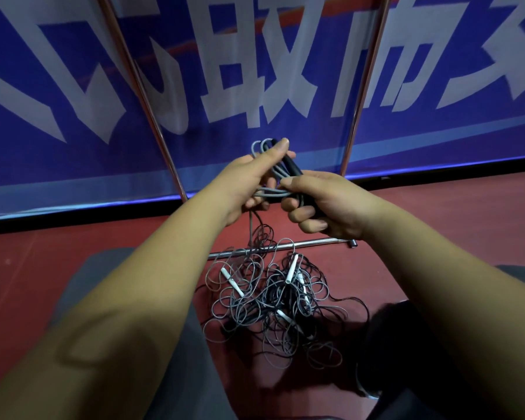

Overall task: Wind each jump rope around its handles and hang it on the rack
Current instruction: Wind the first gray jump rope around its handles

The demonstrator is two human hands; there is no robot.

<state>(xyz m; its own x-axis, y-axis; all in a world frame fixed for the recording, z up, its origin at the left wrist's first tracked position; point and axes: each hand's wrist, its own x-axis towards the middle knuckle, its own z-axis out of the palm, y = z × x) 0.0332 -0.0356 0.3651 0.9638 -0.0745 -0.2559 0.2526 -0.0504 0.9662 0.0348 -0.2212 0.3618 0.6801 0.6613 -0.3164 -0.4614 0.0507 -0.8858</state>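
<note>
Both hands work one jump rope in front of me. My left hand (252,177) grips the black handles (290,165) with grey rope loops (262,147) folded along them, thumb on top. My right hand (319,204) pinches the grey rope (273,191) where it crosses the handles and curls round the handles' lower end. A strand hangs from the hands down to a tangled pile of grey and black ropes (273,304) with white handles (291,269) on the red floor. The rack's metal legs (152,116) rise at left and right (362,95).
The rack's metal base bar (285,246) lies on the floor just behind the pile. A blue banner with large white characters (255,62) stands behind the rack. My grey-trousered knees (103,274) flank the pile, and a dark shoe (385,334) sits at its right.
</note>
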